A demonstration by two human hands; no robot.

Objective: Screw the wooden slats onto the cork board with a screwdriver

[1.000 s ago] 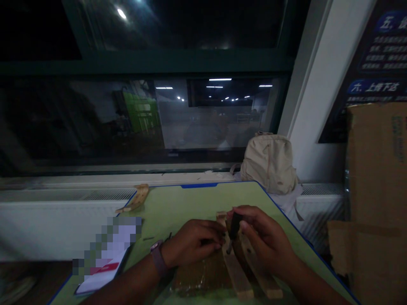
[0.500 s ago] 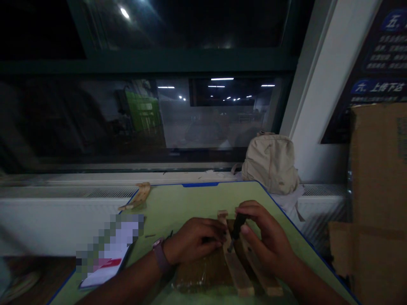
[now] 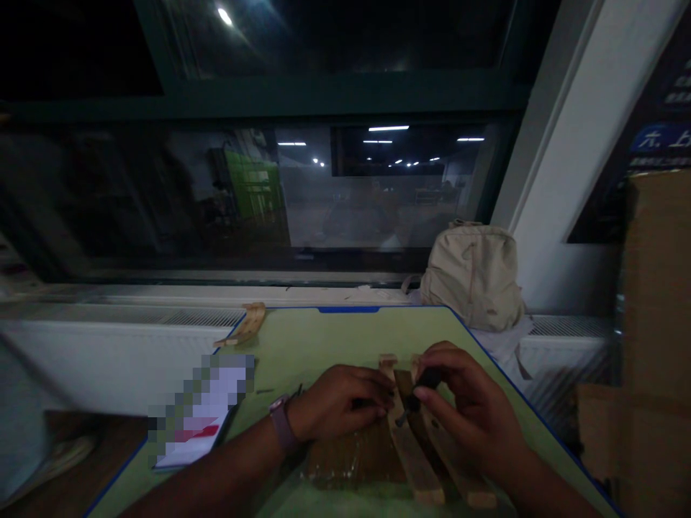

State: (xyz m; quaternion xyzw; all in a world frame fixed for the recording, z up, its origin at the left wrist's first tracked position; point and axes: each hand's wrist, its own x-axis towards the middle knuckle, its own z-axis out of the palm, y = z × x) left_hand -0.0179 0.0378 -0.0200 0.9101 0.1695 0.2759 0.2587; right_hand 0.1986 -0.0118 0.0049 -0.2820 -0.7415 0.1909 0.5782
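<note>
Two curved wooden strips lie side by side, the left strip and the right strip. Under them is a brown block wrapped in shiny clear film or tape. My left hand is closed at the left strip's upper part, its fingertips pressed on the wood. In my right hand, thumb and fingers grip a short black-handled screwdriver. The screwdriver tilts, with its lower end at a dark screw in the left strip. The exact contact is too dim to make out.
A phone lies left on the green table. Another curved wooden piece is at the far left corner. A beige backpack stands behind the right corner. Cardboard boxes rise at the right.
The screwdriver's handle has tipped further to the right and lower, turning with my right hand. My view has shifted slightly to the left. My left hand stays on the strip.
</note>
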